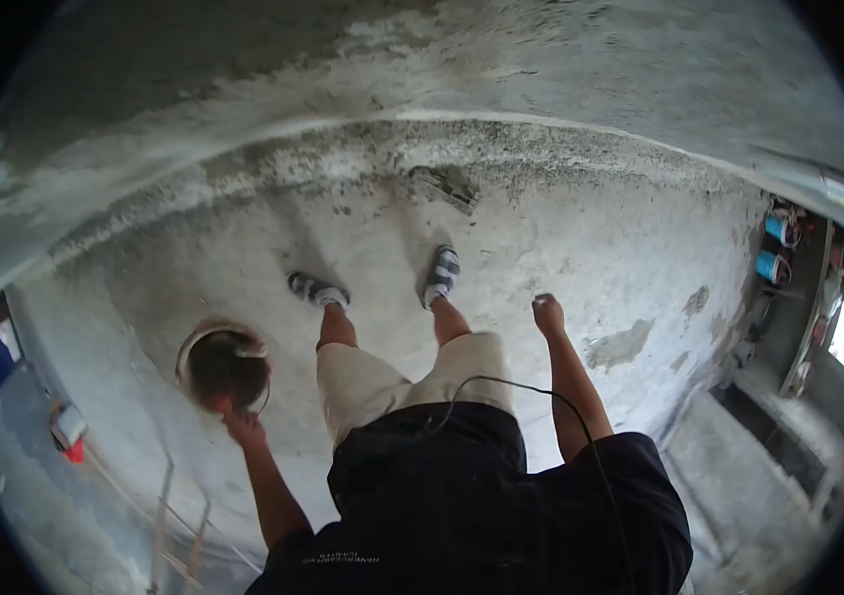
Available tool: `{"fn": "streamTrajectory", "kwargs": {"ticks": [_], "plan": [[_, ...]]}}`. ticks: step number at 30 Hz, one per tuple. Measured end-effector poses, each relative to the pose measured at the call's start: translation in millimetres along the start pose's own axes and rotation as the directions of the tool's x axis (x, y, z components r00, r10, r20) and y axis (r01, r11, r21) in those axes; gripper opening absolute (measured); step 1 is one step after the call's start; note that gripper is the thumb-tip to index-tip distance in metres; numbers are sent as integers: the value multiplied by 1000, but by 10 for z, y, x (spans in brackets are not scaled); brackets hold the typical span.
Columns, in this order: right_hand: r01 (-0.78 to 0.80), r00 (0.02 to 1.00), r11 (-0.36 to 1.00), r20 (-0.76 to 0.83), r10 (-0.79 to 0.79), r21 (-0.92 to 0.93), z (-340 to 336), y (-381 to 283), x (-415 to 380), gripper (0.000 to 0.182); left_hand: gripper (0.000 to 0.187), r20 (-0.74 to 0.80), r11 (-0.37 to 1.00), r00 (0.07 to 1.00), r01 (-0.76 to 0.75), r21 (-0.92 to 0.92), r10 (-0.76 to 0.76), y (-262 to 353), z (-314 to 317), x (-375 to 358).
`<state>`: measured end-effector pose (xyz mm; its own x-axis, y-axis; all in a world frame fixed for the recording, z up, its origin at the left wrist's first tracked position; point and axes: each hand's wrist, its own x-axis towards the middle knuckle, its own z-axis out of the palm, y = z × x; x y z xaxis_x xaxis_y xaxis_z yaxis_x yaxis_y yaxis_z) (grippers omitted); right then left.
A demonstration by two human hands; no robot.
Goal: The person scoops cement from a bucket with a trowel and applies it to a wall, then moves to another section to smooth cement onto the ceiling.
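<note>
My left hand (243,428) is closed at the near side of a round bucket (184,359), where its thin handle runs up to my fingers. The bucket has a pale rim and a dark inside, and a small light piece shows near its right edge. A bit of red is visible beside my fingers. My right hand (547,313) is held out to the right, away from the bucket, with its fingers curled closed. A small dark patch shows at the fingertips, too small to make out.
Bare concrete floor (382,342) lies under my feet, with a wall (501,69) ahead. A broken patch of debris (450,188) is at the wall's foot. Blue buckets (771,266) stand far right near a ledge (759,446). Poles (160,531) lean at lower left.
</note>
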<state>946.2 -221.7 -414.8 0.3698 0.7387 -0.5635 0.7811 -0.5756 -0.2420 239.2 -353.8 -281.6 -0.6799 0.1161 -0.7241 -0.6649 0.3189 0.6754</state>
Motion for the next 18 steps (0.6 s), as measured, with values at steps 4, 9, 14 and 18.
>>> {"fn": "streamTrajectory", "kwargs": {"ticks": [4, 9, 14, 18], "plan": [[108, 986, 994, 132, -106, -8, 401, 327, 1197, 23, 29, -47, 990, 995, 98, 105, -93, -253, -900, -671], [263, 909, 936, 384, -159, -233, 1080, 55, 2178, 28, 23, -354, 906, 932, 211, 368, -73, -1057, -2126, -1443], [420, 856, 816, 471, -212, -396, 2036, -581, 3257, 55, 13, 196, -605, 978, -202, 770, -76, -2056, -3253, -2522], [395, 830, 764, 554, -59, -511, 2480, -1150, 3668, 68, 20, 7, -608, 918, -269, 747, -397, -2854, -2979, -2883]]}}
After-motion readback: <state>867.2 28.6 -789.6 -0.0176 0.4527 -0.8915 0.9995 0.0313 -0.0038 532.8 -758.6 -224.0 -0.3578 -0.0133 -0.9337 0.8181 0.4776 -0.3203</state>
